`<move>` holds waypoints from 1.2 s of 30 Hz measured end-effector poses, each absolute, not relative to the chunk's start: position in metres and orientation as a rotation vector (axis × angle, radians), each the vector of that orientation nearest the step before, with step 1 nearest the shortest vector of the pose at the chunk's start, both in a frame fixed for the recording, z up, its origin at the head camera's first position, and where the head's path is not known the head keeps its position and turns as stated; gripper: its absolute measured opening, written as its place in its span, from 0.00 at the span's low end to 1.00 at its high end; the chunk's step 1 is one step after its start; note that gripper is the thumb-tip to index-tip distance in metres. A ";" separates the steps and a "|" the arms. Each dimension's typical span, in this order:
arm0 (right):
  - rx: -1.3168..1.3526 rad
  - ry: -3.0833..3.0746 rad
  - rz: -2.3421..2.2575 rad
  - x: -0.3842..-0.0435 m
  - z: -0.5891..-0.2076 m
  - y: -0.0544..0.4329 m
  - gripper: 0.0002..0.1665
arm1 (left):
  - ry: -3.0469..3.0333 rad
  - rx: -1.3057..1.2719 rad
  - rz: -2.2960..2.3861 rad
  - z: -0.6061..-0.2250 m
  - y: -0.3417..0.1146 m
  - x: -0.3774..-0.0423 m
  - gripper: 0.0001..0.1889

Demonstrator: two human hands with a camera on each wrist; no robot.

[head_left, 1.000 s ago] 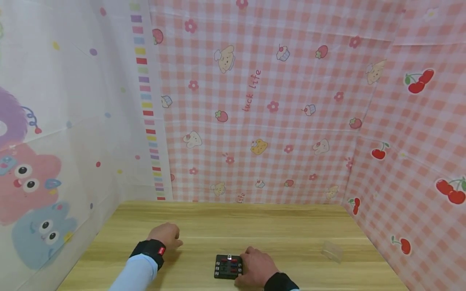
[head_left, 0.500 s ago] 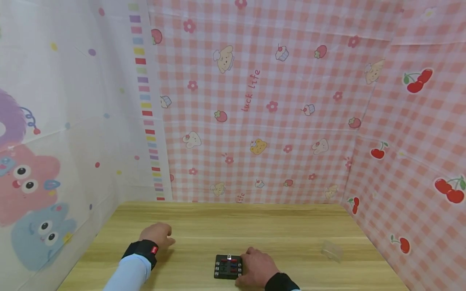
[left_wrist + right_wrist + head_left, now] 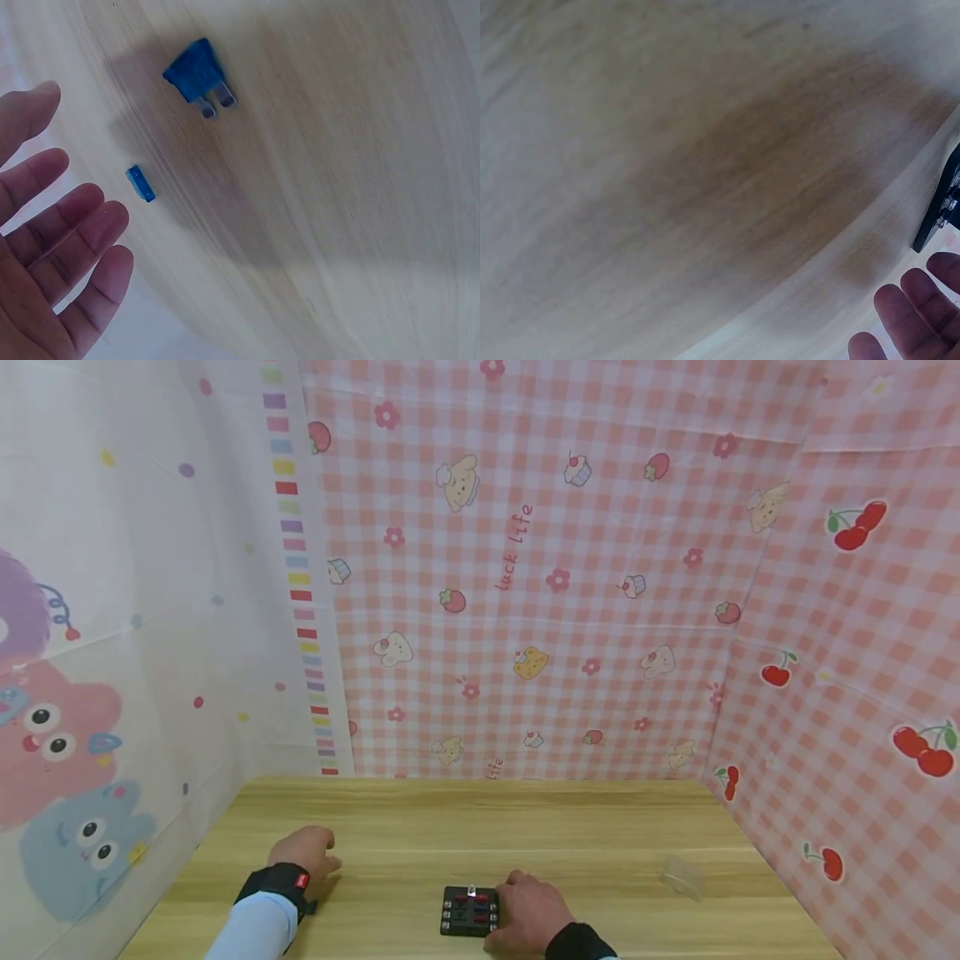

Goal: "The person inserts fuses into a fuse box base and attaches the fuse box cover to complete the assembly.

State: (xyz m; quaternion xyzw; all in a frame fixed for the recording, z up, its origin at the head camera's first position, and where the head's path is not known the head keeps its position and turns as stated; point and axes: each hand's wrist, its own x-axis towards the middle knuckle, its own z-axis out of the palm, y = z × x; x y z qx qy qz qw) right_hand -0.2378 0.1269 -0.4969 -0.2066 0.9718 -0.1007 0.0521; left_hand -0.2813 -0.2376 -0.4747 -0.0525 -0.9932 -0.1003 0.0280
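In the head view, a person's right hand (image 3: pixel 531 912) rests at the right edge of a black fuse block (image 3: pixel 470 912) on the near part of a wooden table (image 3: pixel 525 827), the left hand (image 3: pixel 303 850) poised to the left, a clear plastic piece (image 3: pixel 682 877) lying to the right. The left wrist view shows that hand's fingers loosely spread, beside a small blue piece (image 3: pixel 140 184) and a two-pronged blue fuse (image 3: pixel 196 71). In the right wrist view, fingers extend slightly parted near the block's edge; whether they grip it cannot be told.
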 end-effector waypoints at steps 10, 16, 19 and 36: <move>-0.651 2.981 -0.266 -0.238 -0.498 0.129 0.34 | -3.031 -0.079 -0.279 -0.476 -0.243 -0.282 0.11; -0.648 2.980 -0.272 -0.238 -0.498 0.130 0.34 | -3.029 -0.020 -0.280 -0.476 -0.249 -0.280 0.10; -0.640 2.968 -0.289 -0.238 -0.498 0.131 0.33 | -3.055 0.012 -0.300 -0.477 -0.251 -0.281 0.10; -0.615 2.943 -0.301 -0.236 -0.496 0.133 0.34 | -3.115 0.058 -0.268 -0.488 -0.262 -0.288 0.11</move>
